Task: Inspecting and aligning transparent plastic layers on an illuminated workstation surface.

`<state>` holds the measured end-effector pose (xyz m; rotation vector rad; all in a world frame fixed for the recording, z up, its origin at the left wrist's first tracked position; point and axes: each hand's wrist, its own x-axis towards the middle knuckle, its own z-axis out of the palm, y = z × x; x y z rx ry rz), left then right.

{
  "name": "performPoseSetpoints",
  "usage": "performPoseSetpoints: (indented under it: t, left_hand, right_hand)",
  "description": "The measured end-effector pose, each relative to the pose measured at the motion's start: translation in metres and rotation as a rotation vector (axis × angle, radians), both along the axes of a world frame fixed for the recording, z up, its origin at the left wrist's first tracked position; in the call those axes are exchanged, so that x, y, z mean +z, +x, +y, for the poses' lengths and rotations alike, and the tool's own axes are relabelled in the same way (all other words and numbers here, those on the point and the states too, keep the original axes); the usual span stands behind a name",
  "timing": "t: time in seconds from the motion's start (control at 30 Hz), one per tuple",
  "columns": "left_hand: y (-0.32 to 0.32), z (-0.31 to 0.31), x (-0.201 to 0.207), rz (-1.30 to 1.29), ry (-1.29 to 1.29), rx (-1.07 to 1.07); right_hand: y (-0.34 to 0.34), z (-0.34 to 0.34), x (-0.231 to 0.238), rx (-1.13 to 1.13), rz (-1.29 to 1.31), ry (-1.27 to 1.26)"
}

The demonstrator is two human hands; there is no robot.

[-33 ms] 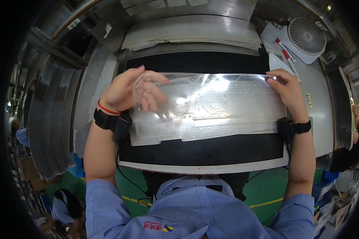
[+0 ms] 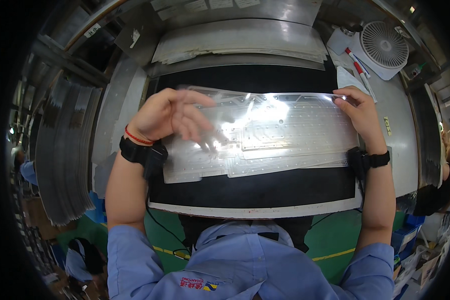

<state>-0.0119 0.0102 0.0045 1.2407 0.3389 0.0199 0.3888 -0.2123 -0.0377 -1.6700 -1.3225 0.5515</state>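
Note:
Several clear plastic sheets [image 2: 295, 125] with printed lines and small holes lie overlapped on a black mat [image 2: 265, 187] in front of me. My right hand [image 2: 357, 107] pinches the top sheet's far right corner between thumb and fingers. At the sheets' left end is my left hand [image 2: 177, 115], palm facing inward and fingers spread, slightly blurred. Whether its fingertips touch the top sheet is unclear. Bright glare hides part of the sheets' printing.
Behind the mat stands a stack of flat sheets [image 2: 240, 40]. A white fan [image 2: 384, 47] and a red-and-white pen [image 2: 357, 66] are at the far right. Tall sheet stacks [image 2: 65, 145] fill the left side. Another person [image 2: 80, 262] is at lower left.
My left hand has shifted slightly right and turned a little. The top sheet's left end, which curved up in front of its fingers, no longer covers them. My right hand keeps its pinch.

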Motion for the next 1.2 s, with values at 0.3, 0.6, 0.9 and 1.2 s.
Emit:
performPoseSetpoints:
  t: [0.3,0.6,0.9,1.2]
  left_hand:
    - [0.027,-0.050,-0.017,0.015,1.498,-0.148]
    - [0.039,-0.076,-0.010,0.215,1.532,-0.086]
    - [0.039,-0.078,-0.010,0.246,1.592,-0.087]
    - [0.038,-0.078,-0.010,0.215,1.613,-0.083]
  right_hand:
    - [0.000,0.000,0.000,0.012,-0.029,-0.012]
    - [0.000,0.000,0.001,0.012,-0.049,-0.025]
    - [0.000,0.000,0.002,0.005,-0.061,-0.040]
    - [0.000,0.000,0.001,-0.001,-0.028,-0.054]
